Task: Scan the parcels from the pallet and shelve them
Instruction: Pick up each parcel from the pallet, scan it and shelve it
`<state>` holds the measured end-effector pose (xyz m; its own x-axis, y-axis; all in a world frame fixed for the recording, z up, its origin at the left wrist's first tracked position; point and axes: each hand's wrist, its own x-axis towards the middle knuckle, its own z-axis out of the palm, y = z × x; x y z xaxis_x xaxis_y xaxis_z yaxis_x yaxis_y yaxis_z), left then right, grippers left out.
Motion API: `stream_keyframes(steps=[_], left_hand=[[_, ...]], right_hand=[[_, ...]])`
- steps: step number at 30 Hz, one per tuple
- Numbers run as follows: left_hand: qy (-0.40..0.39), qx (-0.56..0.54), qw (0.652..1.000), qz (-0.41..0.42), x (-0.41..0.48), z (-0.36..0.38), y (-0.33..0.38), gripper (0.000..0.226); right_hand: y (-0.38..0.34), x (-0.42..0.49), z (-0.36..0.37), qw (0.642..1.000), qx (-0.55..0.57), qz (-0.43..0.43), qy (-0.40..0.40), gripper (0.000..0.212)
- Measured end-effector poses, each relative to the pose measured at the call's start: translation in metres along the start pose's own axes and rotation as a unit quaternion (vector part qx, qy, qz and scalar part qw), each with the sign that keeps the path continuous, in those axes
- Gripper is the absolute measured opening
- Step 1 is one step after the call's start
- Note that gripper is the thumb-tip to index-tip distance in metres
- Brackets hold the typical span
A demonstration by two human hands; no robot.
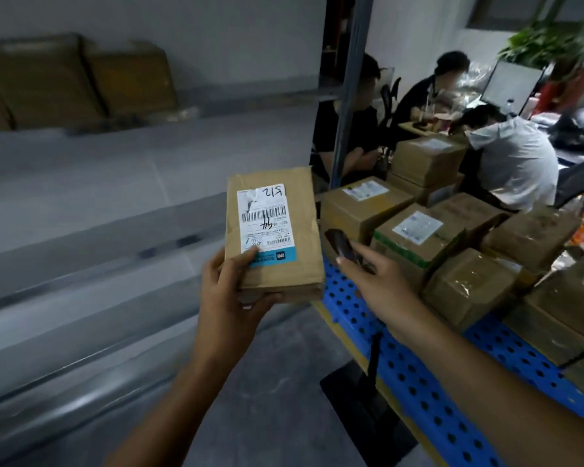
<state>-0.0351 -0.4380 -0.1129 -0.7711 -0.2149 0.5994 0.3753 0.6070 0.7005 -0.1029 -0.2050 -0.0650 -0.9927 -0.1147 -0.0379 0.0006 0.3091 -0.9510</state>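
Parcel in hand: a flat brown-paper packet, held up just left of the blue pallet, over the floor between the pallet and the shelving. The person's left hand grips its near end, with the thumb pressed on the lower edge of the white label and the fingers curled underneath. The label faces up and shows a barcode and some handwritten marks. The right hand is closed around a small dark scanner, held over the pallet's left edge, just beside the parcel. I see no beam or light, so I cannot tell whether the scan has registered.

From where I stand, most of the job looks undone. On the pallet sit a good many cardboard boxes, packed close together, several with labels, none of them shelved. Left of the pallet runs the grey shelf, blurred, and I can make out nothing on its nearer levels. Higher up and further left of the pallet, two brown parcels lean on an upper level, seemingly already put away. This parcel needs its scan confirmed and a place on the shelf, and after it the whole load on the pallet. Beyond the pallet, people sit at a surface, taking no part.
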Motion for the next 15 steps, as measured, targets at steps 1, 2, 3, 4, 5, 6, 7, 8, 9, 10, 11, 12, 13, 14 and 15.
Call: stream_keyframes(steps=[1, 2, 3, 4, 5, 6, 7, 8, 9, 10, 11, 12, 13, 14, 15], left_hand=[[0.005, 0.007, 1.0, -0.001, 0.016, 0.0, 0.003, 0.081], [0.008, 0.011, 1.0, -0.004, 0.032, 0.0, 0.006, 0.08], [0.011, 0.015, 1.0, -0.008, 0.047, 0.002, 0.008, 0.08], [0.014, 0.015, 1.0, -0.016, 0.061, 0.003, 0.01, 0.079], [0.019, 0.018, 0.999, -0.02, 0.075, 0.004, 0.013, 0.078], [0.024, 0.021, 0.999, -0.022, 0.089, 0.004, 0.017, 0.077], [0.031, 0.026, 0.999, -0.02, 0.101, 0.004, 0.019, 0.077], [0.037, 0.031, 0.999, -0.016, 0.113, 0.004, 0.021, 0.077], [0.044, 0.036, 0.998, -0.013, 0.124, 0.004, 0.022, 0.077], [0.053, 0.041, 0.998, -0.012, 0.134, 0.002, 0.023, 0.077], [0.064, 0.045, 0.997, -0.011, 0.143, 0.001, 0.023, 0.077], [0.076, 0.048, 0.996, -0.011, 0.152, -0.001, 0.023, 0.077], [0.086, 0.052, 0.995, -0.014, 0.16, -0.003, 0.023, 0.076], [0.096, 0.055, 0.994, -0.021, 0.169, -0.006, 0.023, 0.074], [0.105, 0.06, 0.992, -0.028, 0.178, -0.01, 0.02, 0.073]], right_hand=[[-0.008, 0.016, 0.001, 1.0, 0.005, -0.013, -0.014, 0.055], [-0.017, 0.031, 0.001, 0.999, 0.013, -0.03, -0.03, 0.048], [-0.025, 0.046, 0.001, 0.998, 0.017, -0.049, -0.045, 0.037], [-0.035, 0.06, 0.0, 0.996, 0.019, -0.068, -0.054, 0.03], [-0.045, 0.074, -0.002, 0.994, 0.023, -0.086, -0.061, 0.03], [-0.055, 0.086, -0.003, 0.992, 0.025, -0.101, -0.067, 0.03], [-0.066, 0.097, -0.005, 0.991, 0.024, -0.114, -0.073, 0.029], [-0.076, 0.109, -0.006, 0.988, 0.023, -0.128, -0.082, 0.027], [-0.084, 0.12, -0.007, 0.986, 0.02, -0.142, -0.09, 0.028], [-0.092, 0.13, -0.007, 0.983, 0.019, -0.154, -0.097, 0.03], [-0.1, 0.14, -0.006, 0.981, 0.019, -0.165, -0.102, 0.032], [-0.107, 0.149, -0.003, 0.979, 0.02, -0.173, -0.107, 0.033], [-0.114, 0.157, 0.001, 0.977, 0.023, -0.18, -0.112, 0.032], [-0.121, 0.165, 0.007, 0.975, 0.03, -0.187, -0.118, 0.031], [-0.128, 0.174, 0.013, 0.972, 0.042, -0.194, -0.122, 0.031]])
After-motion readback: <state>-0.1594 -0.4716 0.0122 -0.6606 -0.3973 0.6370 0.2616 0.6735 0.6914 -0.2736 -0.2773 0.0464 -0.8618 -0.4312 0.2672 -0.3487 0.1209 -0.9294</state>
